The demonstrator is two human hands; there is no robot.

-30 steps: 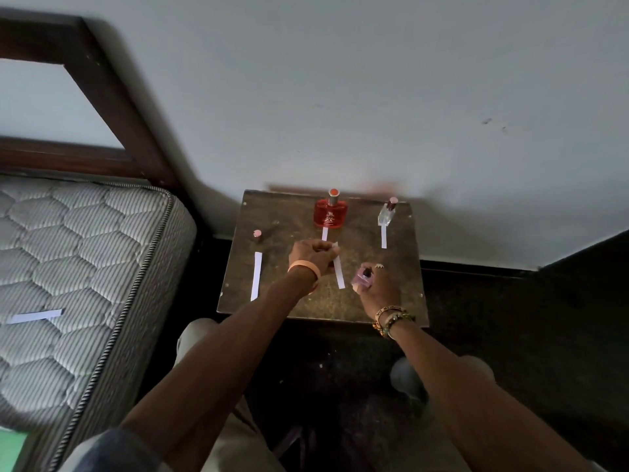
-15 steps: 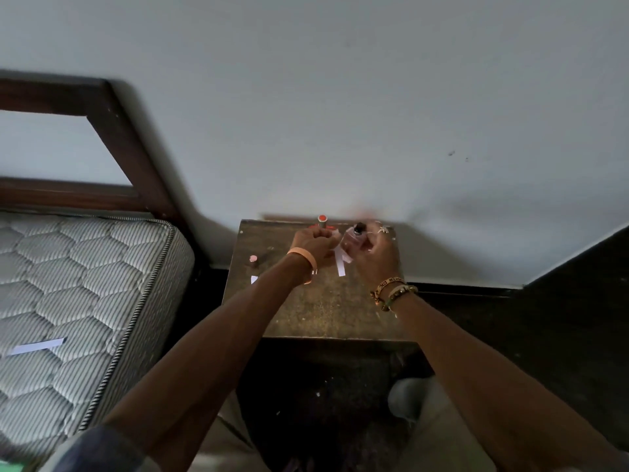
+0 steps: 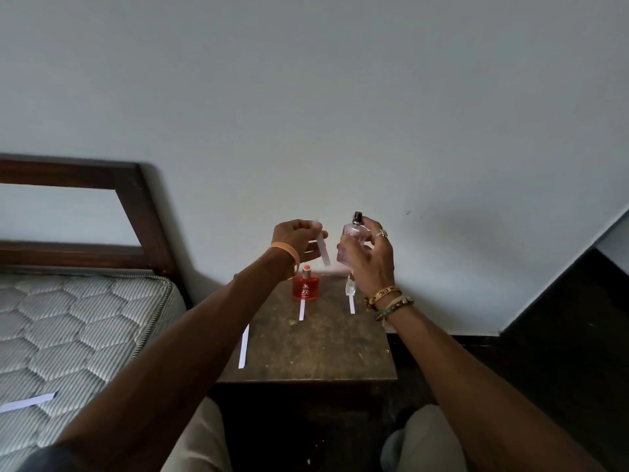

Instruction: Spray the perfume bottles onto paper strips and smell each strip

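My right hand (image 3: 369, 257) grips a pale pink perfume bottle (image 3: 350, 237) with a dark spray head, raised above the small wooden table (image 3: 316, 345). My left hand (image 3: 297, 238) pinches a white paper strip (image 3: 322, 247) that hangs down just left of the bottle. On the table stand a red perfume bottle (image 3: 305, 284) and a small clear bottle (image 3: 350, 287), partly hidden behind my right wrist. A paper strip (image 3: 302, 310) lies in front of the red bottle, another strip (image 3: 352, 304) in front of the clear one, and a longer strip (image 3: 244, 345) lies at the table's left edge.
A mattress (image 3: 68, 328) with a dark wooden bed frame (image 3: 136, 206) sits to the left, and one loose paper strip (image 3: 29, 401) lies on it. A pale wall rises behind the table. My knees (image 3: 422, 437) are below the table's front edge; dark floor lies to the right.
Both hands rose from the tabletop, the right lifting the pink bottle and the left lifting the strip. The view tilted upward, so more wall shows.
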